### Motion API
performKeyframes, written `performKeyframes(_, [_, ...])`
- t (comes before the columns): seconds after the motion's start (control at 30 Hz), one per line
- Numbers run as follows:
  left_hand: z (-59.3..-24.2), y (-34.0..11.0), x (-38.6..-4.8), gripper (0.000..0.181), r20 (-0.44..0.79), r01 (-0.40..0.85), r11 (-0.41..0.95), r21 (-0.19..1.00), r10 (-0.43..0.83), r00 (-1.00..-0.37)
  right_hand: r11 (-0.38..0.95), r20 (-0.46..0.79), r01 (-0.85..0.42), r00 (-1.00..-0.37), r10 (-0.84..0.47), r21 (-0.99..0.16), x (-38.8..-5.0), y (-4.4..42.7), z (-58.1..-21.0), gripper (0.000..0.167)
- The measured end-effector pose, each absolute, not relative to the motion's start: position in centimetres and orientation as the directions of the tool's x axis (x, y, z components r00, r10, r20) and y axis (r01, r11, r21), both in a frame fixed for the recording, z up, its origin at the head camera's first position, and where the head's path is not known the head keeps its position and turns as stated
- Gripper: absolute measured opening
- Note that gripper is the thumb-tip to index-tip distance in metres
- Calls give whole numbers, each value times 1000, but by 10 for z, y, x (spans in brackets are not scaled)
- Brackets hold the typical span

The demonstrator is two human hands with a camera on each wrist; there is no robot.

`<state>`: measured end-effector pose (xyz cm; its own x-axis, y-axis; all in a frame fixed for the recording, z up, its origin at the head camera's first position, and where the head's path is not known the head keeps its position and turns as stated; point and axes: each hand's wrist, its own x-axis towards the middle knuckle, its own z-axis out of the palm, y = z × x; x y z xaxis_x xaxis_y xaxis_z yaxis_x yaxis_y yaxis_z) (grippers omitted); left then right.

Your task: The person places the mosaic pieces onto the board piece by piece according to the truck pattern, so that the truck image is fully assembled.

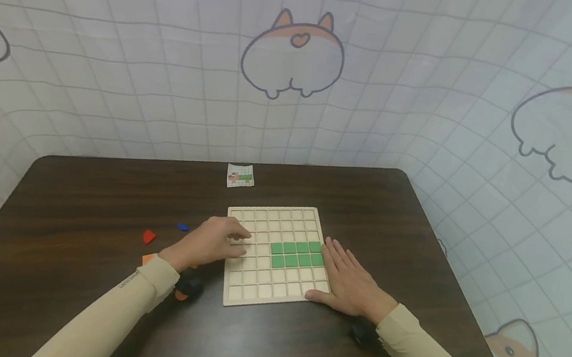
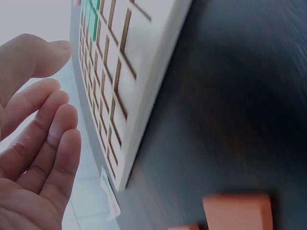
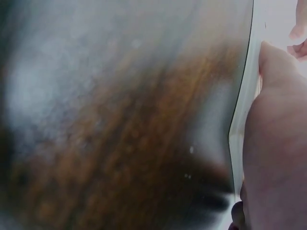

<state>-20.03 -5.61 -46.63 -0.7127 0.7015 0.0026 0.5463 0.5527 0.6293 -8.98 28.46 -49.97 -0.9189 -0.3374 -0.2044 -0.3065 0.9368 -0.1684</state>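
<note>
A pale gridded board (image 1: 273, 284) lies on the dark table, with two rows of green squares (image 1: 291, 253) at its right middle. Over the board's left side is the left hand (image 1: 210, 242), its fingers loosely bent and apart from the thumb. In the left wrist view that hand (image 2: 41, 129) has nothing between thumb and fingers. The right hand (image 1: 351, 279) lies flat with straight fingers against the board's right edge, the thumb at the lower right corner. In the right wrist view the right hand (image 3: 276, 139) is beside the board's edge.
Left of the board are a red piece (image 1: 148, 236), a small blue piece (image 1: 183, 226) and orange pieces (image 1: 148, 258), partly hidden by the left arm. A small printed card (image 1: 240, 176) lies behind the board. A patterned cloth (image 1: 181, 70) hangs around the table (image 1: 73, 206).
</note>
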Motion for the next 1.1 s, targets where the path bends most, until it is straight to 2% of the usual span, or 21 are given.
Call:
performKeyframes(0.17, [-464, -74, -203, 36, 16, 555, 575, 601, 686, -728, 936, -197, -307, -920, -338, -174, -91, 285, -501, 113])
performKeyframes(0.37, [-464, -94, -205, 37, -39, 487, 615, 620, 644, -764, 937, -193, -305, -922, -335, -168, -91, 286, -499, 113])
performKeyframes(0.63, [-473, -118, -210, 39, -53, 458, 653, 603, 606, -794, 936, -195, -309, -920, -339, -169, -91, 285, -500, 113])
performKeyframes(1.1, [-484, -144, -212, 37, -116, 416, 696, 585, 579, -807, 935, -194, -311, -920, -341, -169, -90, 285, -500, 112])
